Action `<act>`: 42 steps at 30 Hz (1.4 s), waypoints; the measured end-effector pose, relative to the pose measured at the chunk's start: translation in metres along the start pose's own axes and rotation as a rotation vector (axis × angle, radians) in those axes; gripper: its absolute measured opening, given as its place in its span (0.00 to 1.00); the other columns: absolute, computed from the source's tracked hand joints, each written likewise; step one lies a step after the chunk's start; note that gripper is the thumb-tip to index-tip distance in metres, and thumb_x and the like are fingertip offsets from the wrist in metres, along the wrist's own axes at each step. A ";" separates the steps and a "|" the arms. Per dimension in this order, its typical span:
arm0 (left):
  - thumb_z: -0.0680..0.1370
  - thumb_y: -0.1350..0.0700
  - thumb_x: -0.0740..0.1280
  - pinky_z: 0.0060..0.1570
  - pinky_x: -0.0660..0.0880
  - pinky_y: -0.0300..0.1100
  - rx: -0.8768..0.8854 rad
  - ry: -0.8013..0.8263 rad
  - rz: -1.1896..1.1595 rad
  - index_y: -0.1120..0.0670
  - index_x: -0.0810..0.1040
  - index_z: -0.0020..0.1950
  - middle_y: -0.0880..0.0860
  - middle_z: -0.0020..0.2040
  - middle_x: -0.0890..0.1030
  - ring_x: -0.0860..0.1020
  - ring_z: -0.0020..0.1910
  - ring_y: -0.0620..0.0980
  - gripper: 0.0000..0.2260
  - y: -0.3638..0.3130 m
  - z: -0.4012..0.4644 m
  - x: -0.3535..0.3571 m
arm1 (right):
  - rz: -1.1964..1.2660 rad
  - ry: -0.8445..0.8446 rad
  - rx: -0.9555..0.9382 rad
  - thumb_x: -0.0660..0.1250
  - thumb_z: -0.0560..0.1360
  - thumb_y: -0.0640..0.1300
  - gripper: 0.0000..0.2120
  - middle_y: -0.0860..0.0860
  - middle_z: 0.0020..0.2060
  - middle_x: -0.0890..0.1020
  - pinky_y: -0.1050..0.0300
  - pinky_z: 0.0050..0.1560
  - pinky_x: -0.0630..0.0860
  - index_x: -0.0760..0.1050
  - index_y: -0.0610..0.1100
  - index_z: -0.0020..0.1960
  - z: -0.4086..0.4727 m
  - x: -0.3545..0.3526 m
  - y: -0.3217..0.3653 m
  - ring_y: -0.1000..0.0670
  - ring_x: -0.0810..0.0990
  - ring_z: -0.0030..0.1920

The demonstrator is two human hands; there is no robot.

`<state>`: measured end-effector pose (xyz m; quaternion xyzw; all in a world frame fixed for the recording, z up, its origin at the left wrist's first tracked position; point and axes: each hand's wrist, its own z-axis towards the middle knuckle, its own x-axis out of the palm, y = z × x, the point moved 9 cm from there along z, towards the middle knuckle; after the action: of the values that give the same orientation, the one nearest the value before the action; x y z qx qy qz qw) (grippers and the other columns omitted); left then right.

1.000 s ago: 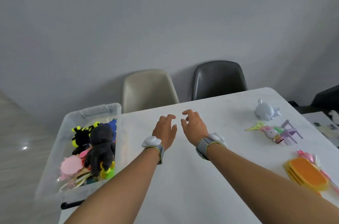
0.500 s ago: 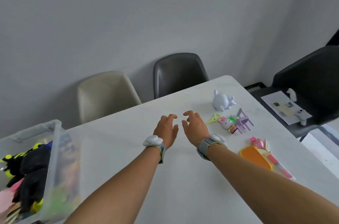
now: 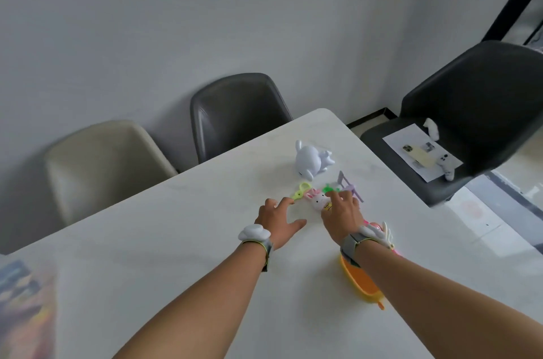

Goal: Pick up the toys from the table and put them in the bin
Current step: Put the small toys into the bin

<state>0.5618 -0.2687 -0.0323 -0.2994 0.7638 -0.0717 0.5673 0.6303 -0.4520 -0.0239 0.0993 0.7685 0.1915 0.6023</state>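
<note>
My left hand (image 3: 276, 219) lies spread, empty, by the yellow clip (image 3: 300, 191). My right hand (image 3: 342, 216) curls loosely over the small bunny (image 3: 318, 200), grasp unclear. Fingers could knock the purple chair (image 3: 349, 186) beyond them; bin (image 3: 26, 308) far left.

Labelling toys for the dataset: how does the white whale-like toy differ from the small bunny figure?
The white whale toy is bigger and plain pale; the bunny figure is small, with pink ears and a yellow patch. The whale toy lies farther back, untouched; the bunny figure sits between both hands, the right hand over or against it, the left hand beside it. Both are on the table, not binned.
</note>
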 end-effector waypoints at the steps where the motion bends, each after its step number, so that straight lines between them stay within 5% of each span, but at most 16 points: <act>1: 0.71 0.30 0.65 0.60 0.72 0.48 -0.009 0.028 0.009 0.37 0.66 0.70 0.53 0.70 0.65 0.67 0.69 0.56 0.30 -0.006 0.008 0.008 | -0.004 0.000 -0.020 0.64 0.77 0.47 0.19 0.44 0.68 0.69 0.46 0.59 0.74 0.71 0.50 0.68 0.007 0.002 -0.008 0.40 0.68 0.67; 6: 0.69 0.32 0.68 0.66 0.69 0.59 0.019 0.095 0.052 0.33 0.60 0.74 0.57 0.74 0.58 0.58 0.73 0.62 0.35 -0.033 0.041 0.037 | -0.087 -0.072 -0.074 0.62 0.79 0.49 0.16 0.45 0.69 0.70 0.45 0.58 0.74 0.74 0.50 0.66 0.046 0.006 -0.030 0.41 0.68 0.67; 9: 0.71 0.47 0.75 0.67 0.66 0.62 0.068 0.152 0.211 0.34 0.58 0.75 0.53 0.79 0.47 0.51 0.77 0.61 0.38 -0.047 0.062 0.057 | -0.111 -0.039 -0.098 0.58 0.81 0.54 0.17 0.46 0.72 0.67 0.46 0.60 0.73 0.74 0.51 0.67 0.073 0.016 -0.034 0.41 0.66 0.70; 15: 0.82 0.55 0.62 0.71 0.58 0.68 0.189 0.164 0.438 0.37 0.57 0.77 0.52 0.81 0.44 0.44 0.80 0.58 0.28 -0.065 0.100 0.080 | -0.229 0.073 -0.077 0.63 0.79 0.53 0.20 0.47 0.77 0.55 0.44 0.65 0.71 0.70 0.55 0.70 0.106 0.044 -0.038 0.40 0.57 0.75; 23: 0.78 0.51 0.66 0.62 0.68 0.61 0.245 0.131 0.496 0.51 0.66 0.68 0.53 0.71 0.65 0.63 0.71 0.60 0.20 -0.053 0.110 0.092 | -0.444 0.099 -0.067 0.70 0.74 0.46 0.14 0.43 0.78 0.44 0.38 0.64 0.67 0.78 0.54 0.59 0.128 0.059 -0.031 0.33 0.49 0.76; 26: 0.74 0.52 0.68 0.47 0.72 0.51 0.260 0.057 0.519 0.52 0.70 0.65 0.53 0.58 0.75 0.73 0.57 0.58 0.20 -0.042 0.102 0.086 | -0.524 0.059 -0.074 0.73 0.71 0.45 0.09 0.42 0.78 0.48 0.34 0.63 0.65 0.81 0.52 0.50 0.131 0.060 -0.025 0.31 0.52 0.74; 29: 0.73 0.55 0.68 0.35 0.74 0.47 0.251 -0.079 0.478 0.51 0.75 0.62 0.54 0.49 0.75 0.74 0.47 0.56 0.18 -0.036 0.099 0.070 | -0.528 0.011 -0.098 0.73 0.68 0.44 0.09 0.41 0.76 0.54 0.35 0.60 0.66 0.80 0.51 0.47 0.135 0.058 -0.018 0.33 0.60 0.69; 33: 0.74 0.51 0.68 0.37 0.72 0.47 0.131 -0.112 0.434 0.52 0.76 0.56 0.54 0.51 0.73 0.72 0.51 0.56 0.12 -0.012 0.108 0.055 | -0.544 0.007 -0.118 0.76 0.64 0.46 0.17 0.41 0.73 0.58 0.36 0.59 0.67 0.79 0.53 0.52 0.137 0.061 -0.012 0.34 0.63 0.66; 38: 0.76 0.59 0.65 0.45 0.77 0.51 0.167 0.055 0.396 0.48 0.65 0.75 0.54 0.67 0.68 0.70 0.59 0.60 0.27 -0.003 0.111 0.070 | -0.651 0.034 -0.206 0.70 0.68 0.44 0.11 0.40 0.75 0.54 0.41 0.56 0.66 0.81 0.52 0.50 0.130 0.065 0.003 0.34 0.60 0.69; 42: 0.79 0.61 0.62 0.44 0.78 0.51 0.085 0.081 0.346 0.48 0.66 0.74 0.54 0.66 0.67 0.71 0.56 0.62 0.24 0.002 0.112 0.075 | -0.636 0.058 -0.282 0.68 0.71 0.42 0.12 0.41 0.75 0.57 0.42 0.59 0.66 0.79 0.49 0.54 0.125 0.066 0.013 0.36 0.62 0.68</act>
<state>0.6494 -0.2819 -0.1339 -0.1362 0.8223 -0.0175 0.5522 0.7331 -0.3933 -0.1020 -0.2351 0.7438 0.1013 0.6174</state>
